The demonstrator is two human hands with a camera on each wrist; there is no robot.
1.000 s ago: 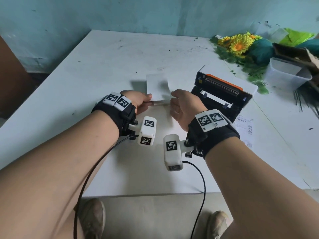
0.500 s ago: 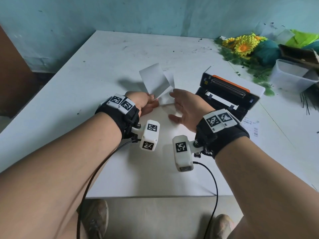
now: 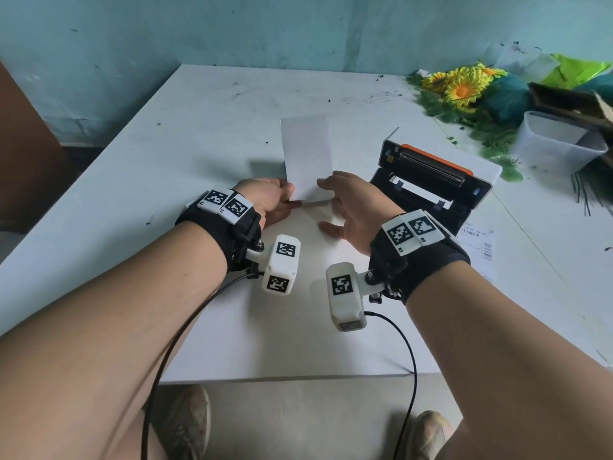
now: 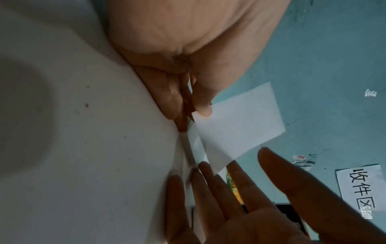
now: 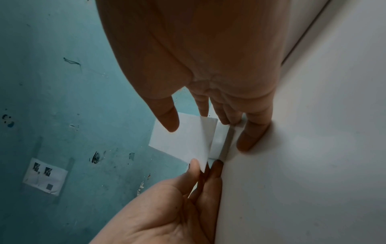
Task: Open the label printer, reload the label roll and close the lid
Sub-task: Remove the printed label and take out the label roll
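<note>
A white label sheet (image 3: 306, 157) stands upright from a thin stack of folded labels (image 3: 316, 207) lying on the white table (image 3: 199, 134). My left hand (image 3: 275, 200) pinches the sheet's lower left corner between thumb and fingers (image 4: 201, 112). On the other side my right hand (image 3: 348, 207) has straight, spread fingers (image 4: 229, 198), whose tips rest against the stack's right edge (image 5: 221, 140). The sheet (image 5: 183, 140) rises between both hands. To the right the black label printer (image 3: 428, 184) stands with its lid open and an orange strip along the hinge side.
Artificial sunflowers (image 3: 461, 88) and a clear plastic tub (image 3: 557, 141) crowd the back right corner. A printed shipping label (image 3: 477, 244) lies beside the printer. The table's front edge (image 3: 298, 376) runs just below my wrists.
The loose sheet swung from leaning left to standing upright. My right hand opened its fingers against the stack. Both hands shifted slightly toward me.
</note>
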